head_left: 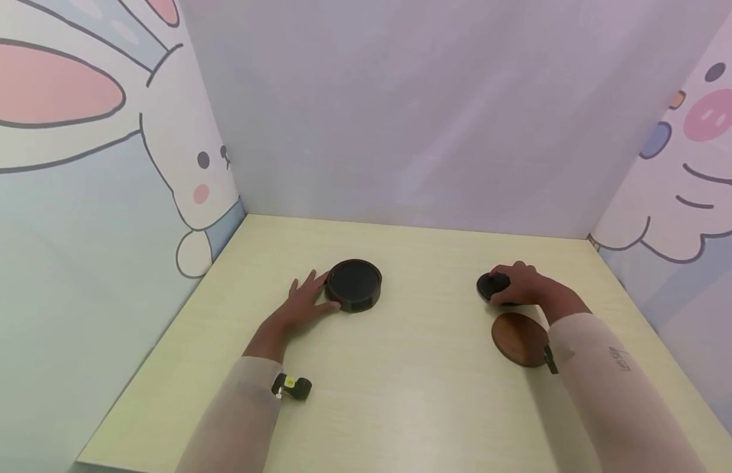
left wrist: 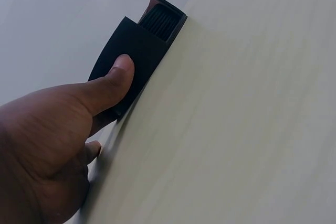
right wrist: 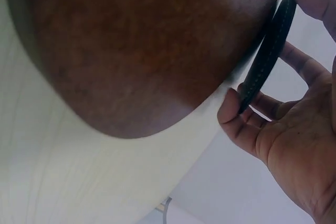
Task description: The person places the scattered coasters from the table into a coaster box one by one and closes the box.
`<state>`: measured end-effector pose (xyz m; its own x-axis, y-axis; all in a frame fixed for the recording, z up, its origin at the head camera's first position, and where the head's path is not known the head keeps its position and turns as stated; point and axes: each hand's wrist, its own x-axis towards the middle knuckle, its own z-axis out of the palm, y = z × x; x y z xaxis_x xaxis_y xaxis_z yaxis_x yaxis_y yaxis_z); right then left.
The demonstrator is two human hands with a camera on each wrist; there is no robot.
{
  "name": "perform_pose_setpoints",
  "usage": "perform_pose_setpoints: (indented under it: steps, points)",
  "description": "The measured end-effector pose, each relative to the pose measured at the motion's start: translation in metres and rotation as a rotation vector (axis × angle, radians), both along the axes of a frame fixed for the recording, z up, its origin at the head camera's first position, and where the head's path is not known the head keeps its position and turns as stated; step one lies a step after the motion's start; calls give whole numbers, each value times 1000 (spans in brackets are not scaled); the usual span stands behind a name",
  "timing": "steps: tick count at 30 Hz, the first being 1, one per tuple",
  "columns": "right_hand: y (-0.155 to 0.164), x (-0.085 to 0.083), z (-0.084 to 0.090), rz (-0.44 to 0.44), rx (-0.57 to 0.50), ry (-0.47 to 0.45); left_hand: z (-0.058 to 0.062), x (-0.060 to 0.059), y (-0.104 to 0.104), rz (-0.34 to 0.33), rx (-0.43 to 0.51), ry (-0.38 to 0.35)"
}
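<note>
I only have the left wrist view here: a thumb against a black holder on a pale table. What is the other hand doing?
Observer: The right hand pinches a thin black coaster by its edge, tilted up off the table.
Operator: Anything else near it?
Observer: A brown round coaster lies flat on the table just nearer the person than that hand.
Operator: And the holder's shape from above?
Observer: The black holder is round with a dark disc in it; the left hand rests flat at its side, thumb touching it.
</note>
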<state>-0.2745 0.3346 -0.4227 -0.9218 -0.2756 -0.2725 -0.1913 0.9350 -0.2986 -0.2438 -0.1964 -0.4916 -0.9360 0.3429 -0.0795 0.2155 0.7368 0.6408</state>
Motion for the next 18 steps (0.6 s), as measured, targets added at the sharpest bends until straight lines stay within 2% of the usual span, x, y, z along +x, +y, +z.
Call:
perform_pose_setpoints:
  steps: [8, 18]
  points:
    - [4, -1, 2, -24, -25, 64, 0, 1, 0, -2, 4, 12]
    - [-12, 0, 16, -51, -66, 94, 1, 2, 1, -8, 0, 20]
